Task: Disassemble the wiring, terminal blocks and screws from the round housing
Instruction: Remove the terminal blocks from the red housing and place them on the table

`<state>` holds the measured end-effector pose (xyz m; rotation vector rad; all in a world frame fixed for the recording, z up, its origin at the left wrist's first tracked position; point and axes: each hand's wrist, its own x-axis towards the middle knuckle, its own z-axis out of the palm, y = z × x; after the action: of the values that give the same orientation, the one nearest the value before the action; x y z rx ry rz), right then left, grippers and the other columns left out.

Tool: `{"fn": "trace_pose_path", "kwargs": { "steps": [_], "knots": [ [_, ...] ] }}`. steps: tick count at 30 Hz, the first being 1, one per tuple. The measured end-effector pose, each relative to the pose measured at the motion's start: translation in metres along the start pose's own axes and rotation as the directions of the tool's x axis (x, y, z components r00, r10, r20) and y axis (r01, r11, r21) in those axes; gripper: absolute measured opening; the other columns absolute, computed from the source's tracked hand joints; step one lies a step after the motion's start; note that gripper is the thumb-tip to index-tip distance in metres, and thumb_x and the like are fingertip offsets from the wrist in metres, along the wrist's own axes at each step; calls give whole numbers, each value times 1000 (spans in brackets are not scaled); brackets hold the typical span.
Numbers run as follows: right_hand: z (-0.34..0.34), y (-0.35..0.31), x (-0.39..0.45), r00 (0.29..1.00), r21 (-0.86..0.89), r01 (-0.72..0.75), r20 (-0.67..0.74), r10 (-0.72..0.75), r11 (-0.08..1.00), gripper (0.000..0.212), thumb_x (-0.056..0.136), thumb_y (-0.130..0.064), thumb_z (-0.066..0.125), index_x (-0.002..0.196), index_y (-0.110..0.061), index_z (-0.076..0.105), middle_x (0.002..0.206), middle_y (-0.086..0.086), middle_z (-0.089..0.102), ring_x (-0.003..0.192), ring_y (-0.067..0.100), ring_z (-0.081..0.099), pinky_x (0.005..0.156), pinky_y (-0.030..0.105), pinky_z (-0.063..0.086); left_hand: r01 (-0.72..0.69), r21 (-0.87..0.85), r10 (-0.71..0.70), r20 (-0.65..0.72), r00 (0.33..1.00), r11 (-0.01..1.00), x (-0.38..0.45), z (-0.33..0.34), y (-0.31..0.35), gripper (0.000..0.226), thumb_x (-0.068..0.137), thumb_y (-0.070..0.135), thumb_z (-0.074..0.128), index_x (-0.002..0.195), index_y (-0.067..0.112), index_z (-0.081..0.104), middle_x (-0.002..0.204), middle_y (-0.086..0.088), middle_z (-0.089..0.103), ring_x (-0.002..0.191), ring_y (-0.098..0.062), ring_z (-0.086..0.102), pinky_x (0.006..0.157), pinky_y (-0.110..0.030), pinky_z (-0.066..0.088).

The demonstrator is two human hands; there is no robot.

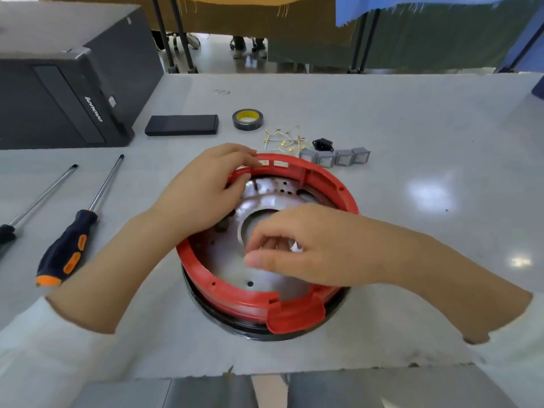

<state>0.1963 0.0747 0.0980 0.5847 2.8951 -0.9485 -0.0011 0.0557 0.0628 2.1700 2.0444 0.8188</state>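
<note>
Over on the left of the pale grey desk (412,113) lie two long-shafted screwdrivers, the nearer one with a black and orange handle (66,245), both untouched for now. Moving in, the left hand (203,189) grips the far-left rim of the round red plastic housing (235,295), fingers curled over the top edge and thumb inside, and that is the hold to keep: firm on the rim so the ring cannot spin or slide on the desk. The housing sits mid-desk right in front of the person, on a black base ring, its shiny silver metal plate (265,198) showing a large centre hole and several small empty holes; a red tab juts out at the near edge. Over the plate hovers the right hand (297,245), fingers bunched towards the thumb as if picking something small, though I cannot tell whether anything is actually between them, blurred as they are. My read: a last screw or fitting is being plucked out, so a straight lift and a careful carry is the way. Beyond the housing, the white wires with brass terminals (282,141), a black socket (323,144) and four grey square blocks (335,157) are already laid out, suggesting the job is nearly done.
</note>
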Motion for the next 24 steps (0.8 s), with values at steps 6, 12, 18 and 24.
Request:
{"fn": "trace_pose_path", "kwargs": {
  "steps": [6, 12, 18, 24],
  "knots": [
    [30, -28, -22, 998, -143, -4, 64, 14, 990, 42, 84, -66, 50, 113, -36, 57, 81, -18, 58, 72, -5, 51, 62, 17, 35, 111, -157, -110, 15, 994, 981, -34, -17, 2, 25, 93, 11, 55, 108, 25, 69, 123, 14, 59, 105, 7, 49, 85, 4, 28],
    [48, -33, -31, 999, -256, 23, 32, -15, 966, 31, 95, -53, 41, 94, -24, 53, 79, -7, 57, 71, 7, 49, 75, 35, 29, 360, -415, -370, 58, 927, 836, -59, -25, -5, 40, 96, 4, 49, 123, 32, 55, 131, 13, 56, 119, -3, 52, 104, -22, 37],
    [58, -32, -39, 996, -302, 23, -70, -46, 953, 31, 94, -56, 37, 96, -29, 52, 77, -10, 56, 64, 2, 47, 55, 21, 23, 499, -689, -552, 169, 817, 527, -74, -21, -6, 56, 90, -14, 44, 134, 20, 50, 125, 3, 64, 109, -18, 63, 100, -38, 48],
    [50, -20, -48, 989, -387, 92, -76, -131, 917, 57, 84, -71, 35, 116, -32, 61, 100, -16, 51, 91, 4, 47, 78, 28, 42, 355, -816, -527, 75, 847, 456, -78, -17, -4, 76, 80, -25, 32, 132, 29, 44, 117, 4, 69, 94, -17, 69, 70, -33, 50]
  ]
}}
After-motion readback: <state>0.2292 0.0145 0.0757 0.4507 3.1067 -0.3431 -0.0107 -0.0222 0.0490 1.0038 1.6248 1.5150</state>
